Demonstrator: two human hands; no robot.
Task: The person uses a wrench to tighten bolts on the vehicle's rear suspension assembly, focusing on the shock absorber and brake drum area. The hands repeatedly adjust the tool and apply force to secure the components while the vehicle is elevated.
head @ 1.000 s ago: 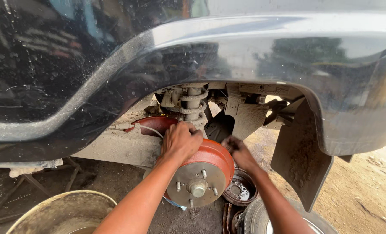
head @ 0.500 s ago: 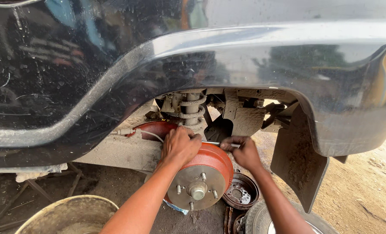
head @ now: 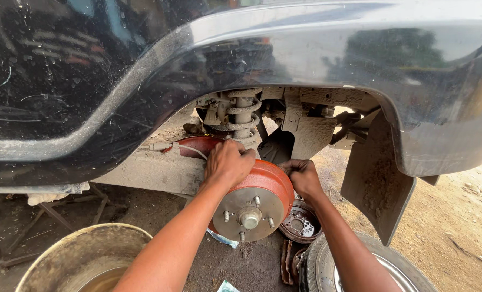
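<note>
Bucket (head: 84, 254), dented metal, sits at seven o'clock of the wheel arch, just beside my left forearm; it limits how far that elbow can drop.

Item: frame rail (head: 154, 172), dusty, runs at nine o'clock of the drum, with a pale cable (head: 184, 148) lying over it toward my left hand.

Item: left hand (head: 229, 162), palm laid on the drum's upper rear edge at eleven o'clock, fingers curled over the rim; closed on the drum, not wrapped round it.

Item: brake drum (head: 262, 186), red-painted, on the hub under the arch, its grey face with studs and centre cap (head: 249, 217) turned toward me.

Item: coil spring (head: 243, 116), at twelve o'clock, close above my knuckles; little room to lift upward.

Item: right hand (head: 304, 176), clenched against the drum's edge at two o'clock; whether it holds a small tool I cannot tell.

Handling note: I judge that even pressure from both hands, kept square to the hub, serves best; a tilted drum would bind on the studs.

Item: backing plate (head: 300, 223), loose, on the ground at four o'clock.

Item: tyre (head: 360, 265), lying flat at five o'clock under my right forearm.

Item: mud flap (head: 376, 184), hanging at three o'clock. Open room lies straight toward me, between bucket and tyre.
</note>
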